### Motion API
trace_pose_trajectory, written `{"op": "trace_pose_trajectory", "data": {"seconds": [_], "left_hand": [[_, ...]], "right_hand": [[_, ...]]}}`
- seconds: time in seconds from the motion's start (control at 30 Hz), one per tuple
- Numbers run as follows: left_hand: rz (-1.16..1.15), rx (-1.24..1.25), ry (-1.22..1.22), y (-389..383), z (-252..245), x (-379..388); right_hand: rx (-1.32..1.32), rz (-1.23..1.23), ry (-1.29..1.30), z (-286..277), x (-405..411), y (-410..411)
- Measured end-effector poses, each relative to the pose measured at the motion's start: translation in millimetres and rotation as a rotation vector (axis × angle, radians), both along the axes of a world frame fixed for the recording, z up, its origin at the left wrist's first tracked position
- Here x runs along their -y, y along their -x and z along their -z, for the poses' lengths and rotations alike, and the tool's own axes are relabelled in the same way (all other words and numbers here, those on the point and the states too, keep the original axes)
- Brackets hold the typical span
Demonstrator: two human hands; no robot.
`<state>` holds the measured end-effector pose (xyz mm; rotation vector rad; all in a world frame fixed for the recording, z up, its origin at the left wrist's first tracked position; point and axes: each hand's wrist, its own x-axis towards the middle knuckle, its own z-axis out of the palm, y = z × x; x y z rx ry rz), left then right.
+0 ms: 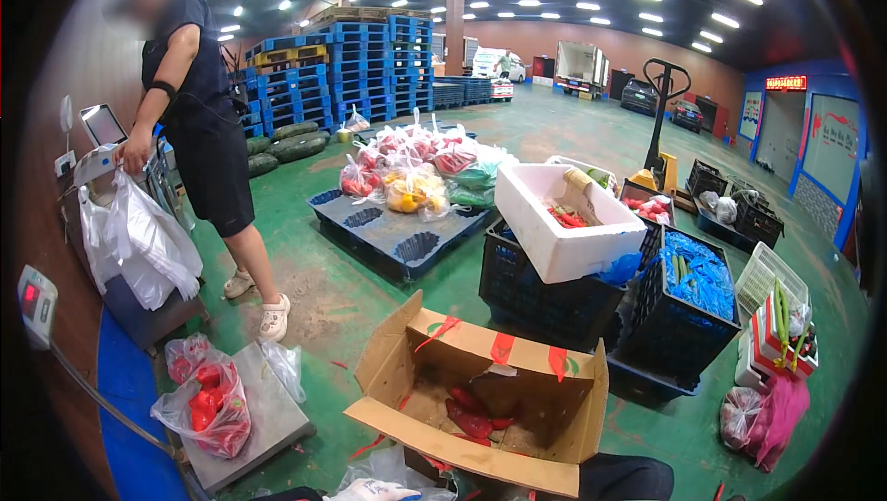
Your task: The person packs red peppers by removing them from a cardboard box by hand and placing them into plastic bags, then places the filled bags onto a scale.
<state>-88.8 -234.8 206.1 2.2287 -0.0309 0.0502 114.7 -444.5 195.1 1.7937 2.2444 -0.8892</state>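
At the bottom edge, what looks like my left hand in a white glove [371, 490] is cut off by the picture, beside a clear plastic bag [388, 465]. Its fingers are hidden, so its grip cannot be made out. My right hand is out of view. Just ahead of me stands an open cardboard box [561, 425], flaps spread, with a few long red peppers [471, 418] on its bottom. To the left, a clear bag of red peppers [208, 404] rests on the metal platform of a floor scale [267, 404]; its display [38, 303] is lit red.
A person [201, 85] stands at left by hanging white plastic bags [149, 245]. Bagged vegetables [416, 186] cover part of a dark pallet [367, 234]. At right, a white foam box [554, 252] sits tilted on black crates [547, 286]. Beyond stands a pallet jack [658, 120].
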Motion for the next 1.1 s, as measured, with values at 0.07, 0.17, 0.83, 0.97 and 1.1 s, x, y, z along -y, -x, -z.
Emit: {"op": "trace_pose_trajectory", "data": {"seconds": [0.07, 0.17, 0.83, 0.97, 1.1], "left_hand": [[-0.010, -0.082, -0.111, 1, 5, -1], [0.000, -0.141, -0.105, 0, -2, 0], [0.009, -0.125, -0.014, 2, -12, 2], [-0.006, -0.088, 0.019, 4, -10, 3], [-0.005, -0.098, -0.007, 6, -6, 2]], "right_hand": [[-0.007, -0.016, -0.006, 0, -2, 0], [-0.018, -0.036, -0.013, 0, -4, 1], [-0.092, -0.163, -0.056, -5, 0, 2], [-0.129, -0.218, -0.028, -3, -2, 1], [-0.144, -0.193, -0.062, 4, -4, -1]]}}
